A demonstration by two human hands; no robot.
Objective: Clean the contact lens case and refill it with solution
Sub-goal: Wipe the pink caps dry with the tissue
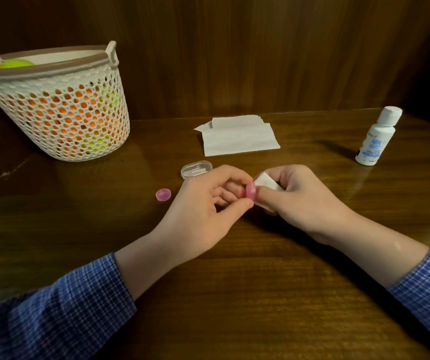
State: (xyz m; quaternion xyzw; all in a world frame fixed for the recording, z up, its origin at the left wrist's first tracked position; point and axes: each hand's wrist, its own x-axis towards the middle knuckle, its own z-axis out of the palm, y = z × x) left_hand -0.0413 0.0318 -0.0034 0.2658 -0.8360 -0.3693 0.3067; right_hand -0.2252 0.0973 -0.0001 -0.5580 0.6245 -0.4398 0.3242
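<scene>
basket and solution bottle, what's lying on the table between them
In the head view, a stack of white tissues lies between the basket and the solution bottle, toward the back of the table.

Home setting, likely bedroom or living-room corner. Dark polished wood counter (234,281) set against matching wood-panelled wall (234,48). Household perforated plastic basket (60,107) with handles, orange and yellow-green contents showing through holes. Folded tissues (237,136), small bottle of lens solution (377,136), clear plastic case (195,168): personal-care items, not workplace gear. Dim, warm indoor light.
</scene>
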